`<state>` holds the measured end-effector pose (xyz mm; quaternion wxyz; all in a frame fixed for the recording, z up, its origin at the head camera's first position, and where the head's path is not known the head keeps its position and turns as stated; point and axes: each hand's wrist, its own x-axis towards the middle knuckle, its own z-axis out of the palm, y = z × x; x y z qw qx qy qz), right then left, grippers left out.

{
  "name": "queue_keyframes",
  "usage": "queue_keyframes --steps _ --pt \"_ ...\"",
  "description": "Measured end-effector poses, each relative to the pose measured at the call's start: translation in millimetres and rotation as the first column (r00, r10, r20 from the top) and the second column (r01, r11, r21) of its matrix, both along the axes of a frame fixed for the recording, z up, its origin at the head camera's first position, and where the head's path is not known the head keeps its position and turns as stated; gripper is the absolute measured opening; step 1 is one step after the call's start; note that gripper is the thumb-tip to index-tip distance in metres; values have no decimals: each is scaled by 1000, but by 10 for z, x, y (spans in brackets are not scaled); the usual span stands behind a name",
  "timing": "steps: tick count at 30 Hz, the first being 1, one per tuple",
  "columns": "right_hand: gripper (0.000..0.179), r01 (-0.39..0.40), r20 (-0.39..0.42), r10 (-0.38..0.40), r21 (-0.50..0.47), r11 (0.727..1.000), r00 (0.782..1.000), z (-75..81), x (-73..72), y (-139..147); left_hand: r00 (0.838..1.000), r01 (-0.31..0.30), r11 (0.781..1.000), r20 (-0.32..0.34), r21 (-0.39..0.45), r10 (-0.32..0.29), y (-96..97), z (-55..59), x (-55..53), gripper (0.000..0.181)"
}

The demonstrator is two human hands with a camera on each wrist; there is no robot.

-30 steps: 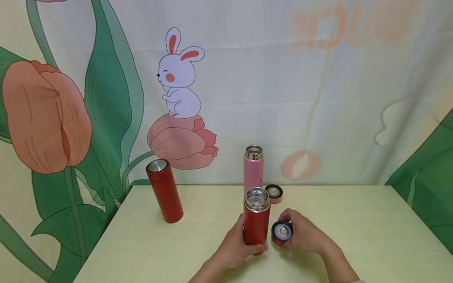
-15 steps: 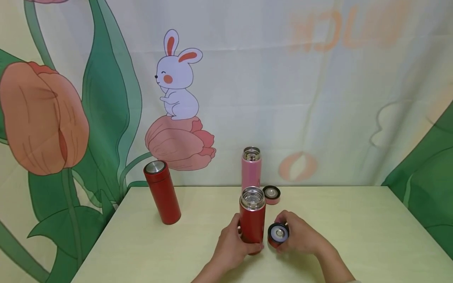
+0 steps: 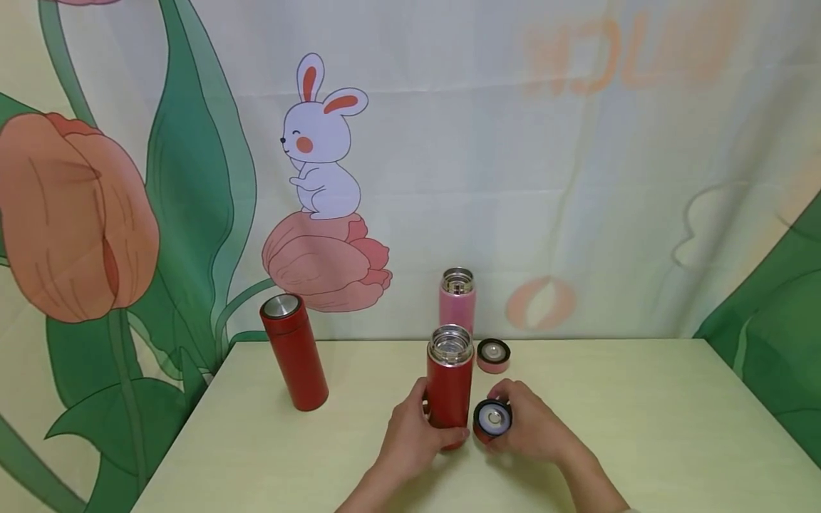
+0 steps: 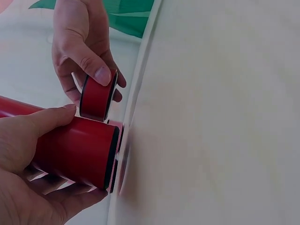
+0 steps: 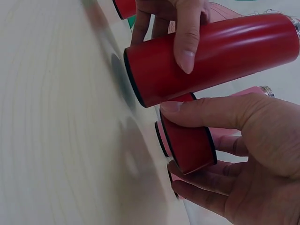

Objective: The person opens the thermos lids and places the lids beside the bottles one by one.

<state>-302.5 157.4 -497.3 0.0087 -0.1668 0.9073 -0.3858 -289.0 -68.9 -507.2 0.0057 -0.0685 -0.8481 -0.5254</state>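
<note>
Because the left hand (image 3: 408,436) wraps its fingers (image 4: 83,201) low around the open red bottle (image 3: 449,392), its mouth (image 3: 451,344) is unobstructed; the right hand (image 3: 531,422) pinches a lid (image 3: 492,419).

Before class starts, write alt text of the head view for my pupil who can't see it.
The left hand holds an open red flask and the right hand a red lid, inside facing up. Behind are an open pink flask and pink lid; a capped red flask stands at left.
</note>
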Motion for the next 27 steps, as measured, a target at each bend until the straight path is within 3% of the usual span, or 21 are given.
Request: queue_keyframes --steps 8,17,27 --pt "65 121 -22 -122 -32 992 992 -66 -76 -186 998 -60 998 -28 7 60 -181 19 -177 77" --pt "67 144 -139 -150 -50 988 979 -85 -259 -469 987 -161 987 -9 -12 161 -394 60 -380 76" --pt "62 126 -201 -131 -35 991 971 -78 -440 -736 969 -244 968 -54 -61 241 -585 54 -549 76"
